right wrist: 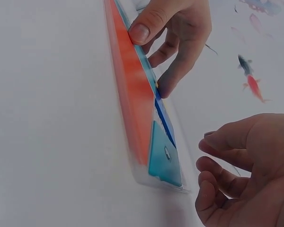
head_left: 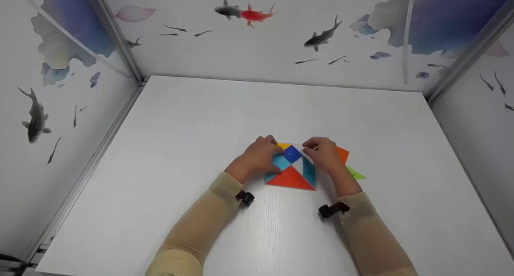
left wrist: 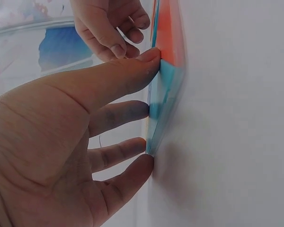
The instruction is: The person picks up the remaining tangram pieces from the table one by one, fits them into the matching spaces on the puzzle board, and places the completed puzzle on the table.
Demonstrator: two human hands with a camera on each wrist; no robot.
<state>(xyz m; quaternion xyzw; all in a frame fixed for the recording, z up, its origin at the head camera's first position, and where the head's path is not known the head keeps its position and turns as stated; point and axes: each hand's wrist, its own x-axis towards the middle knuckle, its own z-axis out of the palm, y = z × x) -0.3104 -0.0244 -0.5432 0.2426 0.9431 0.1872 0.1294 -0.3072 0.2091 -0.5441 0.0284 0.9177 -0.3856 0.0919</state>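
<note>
A flat tangram tray with a clear rim (right wrist: 184, 190) lies on the table. In it I see a red-orange triangle (head_left: 290, 179), a dark blue square (head_left: 292, 154), a light blue piece (head_left: 281, 161), a teal piece (head_left: 308, 172) and a bit of yellow piece (head_left: 285, 146). My left hand (head_left: 261, 153) rests on the tray's left side, its fingers spread and fairly straight, the thumb (left wrist: 151, 59) touching the near-left part. Over the right side hovers my right hand (head_left: 326, 153), fingers loosely bent, apart from the pieces; nothing shows between its fingertips.
An orange piece (head_left: 343, 154) and a green piece (head_left: 355, 172) lie right of the tray, partly behind the right hand. The white table (head_left: 192, 119) has walls printed with fish on its far, left and right sides.
</note>
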